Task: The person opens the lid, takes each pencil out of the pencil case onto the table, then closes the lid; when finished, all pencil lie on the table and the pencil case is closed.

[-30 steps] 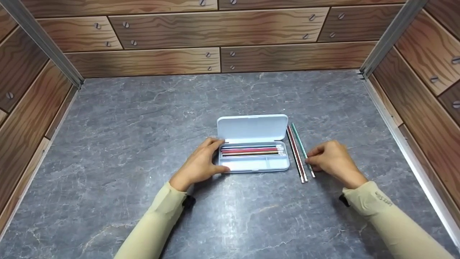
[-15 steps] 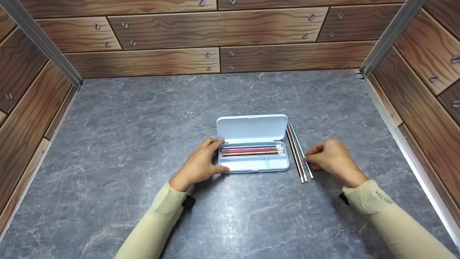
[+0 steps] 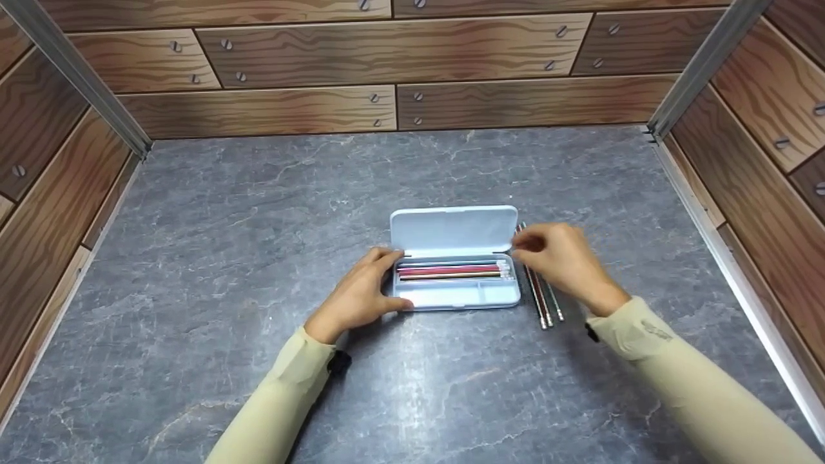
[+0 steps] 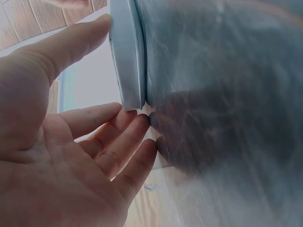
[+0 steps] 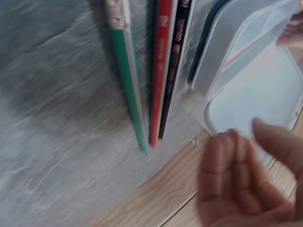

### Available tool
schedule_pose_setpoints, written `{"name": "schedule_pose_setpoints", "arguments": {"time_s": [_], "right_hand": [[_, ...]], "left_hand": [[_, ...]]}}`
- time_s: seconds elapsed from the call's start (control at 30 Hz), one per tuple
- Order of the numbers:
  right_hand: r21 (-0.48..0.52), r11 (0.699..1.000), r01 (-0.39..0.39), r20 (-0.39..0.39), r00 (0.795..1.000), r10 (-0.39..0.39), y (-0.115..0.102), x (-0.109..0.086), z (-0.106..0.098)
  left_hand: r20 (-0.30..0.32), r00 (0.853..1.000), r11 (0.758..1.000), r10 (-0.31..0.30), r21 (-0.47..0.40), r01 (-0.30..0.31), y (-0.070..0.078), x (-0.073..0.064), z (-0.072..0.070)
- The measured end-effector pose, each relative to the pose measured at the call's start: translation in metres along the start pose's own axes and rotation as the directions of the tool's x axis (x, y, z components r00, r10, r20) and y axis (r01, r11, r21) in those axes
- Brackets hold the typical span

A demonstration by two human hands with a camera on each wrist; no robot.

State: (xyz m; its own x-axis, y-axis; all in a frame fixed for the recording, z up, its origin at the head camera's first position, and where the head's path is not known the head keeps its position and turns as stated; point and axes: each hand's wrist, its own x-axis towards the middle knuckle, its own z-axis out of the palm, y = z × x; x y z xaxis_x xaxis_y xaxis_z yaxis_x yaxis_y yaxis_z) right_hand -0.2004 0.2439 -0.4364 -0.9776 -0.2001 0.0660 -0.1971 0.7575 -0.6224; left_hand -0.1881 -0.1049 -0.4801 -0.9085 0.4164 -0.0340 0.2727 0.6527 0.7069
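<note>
A pale blue pencil case (image 3: 445, 307) lies with its lid (image 3: 454, 229) raised. Several pencils (image 3: 451, 270) fill its rear compartment, white eraser ends to the right. My left hand (image 3: 358, 293) holds the case's left end, thumb at the front edge and fingers behind. Beside the case's right side lie a green pencil (image 5: 127, 71), a red pencil (image 5: 162, 61) and a black pencil (image 5: 177, 56). Over their far part hovers my right hand (image 3: 564, 258), fingers bent and thumb apart from them, nothing between. Its fingertips overlap the lid's right corner in the head view.
The grey marbled tabletop (image 3: 258, 212) spreads around the case. Wood-patterned walls (image 3: 322, 58) rise at the back and both sides, with metal posts (image 3: 702, 58) at the rear corners. The case's narrow front compartment shows only its pale bottom.
The green pencil has shifted left, closer to the red and black ones. My right hand has let go of it and moved up and left toward the lid. The left hand stays put.
</note>
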Motion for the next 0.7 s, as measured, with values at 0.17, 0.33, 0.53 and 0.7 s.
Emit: {"name": "schedule_pose_setpoints", "arguments": {"time_s": [0.17,0.33,0.53,0.7], "right_hand": [[-0.02,0.97,0.241,0.106,0.965,-0.238,-0.005,0.009,0.023],[-0.134,0.894,0.427,0.166,0.899,-0.405,-0.001,0.014,0.036],[-0.222,0.847,0.482,0.212,0.872,-0.441,-0.001,0.016,0.038],[-0.284,0.822,0.494,0.247,0.866,-0.435,-0.005,0.018,0.038]], "left_hand": [[0.0,1.0,1.0,0.01,-0.004,-0.01,0.001,0.0,0.002],[0.004,1.0,1.0,0.02,0.004,-0.02,0.0,0.001,0.002],[0.0,1.0,1.0,0.025,0.01,-0.025,-0.001,0.001,0.001],[-0.004,1.0,1.0,0.016,0.006,-0.016,-0.002,0.0,0.0]]}}
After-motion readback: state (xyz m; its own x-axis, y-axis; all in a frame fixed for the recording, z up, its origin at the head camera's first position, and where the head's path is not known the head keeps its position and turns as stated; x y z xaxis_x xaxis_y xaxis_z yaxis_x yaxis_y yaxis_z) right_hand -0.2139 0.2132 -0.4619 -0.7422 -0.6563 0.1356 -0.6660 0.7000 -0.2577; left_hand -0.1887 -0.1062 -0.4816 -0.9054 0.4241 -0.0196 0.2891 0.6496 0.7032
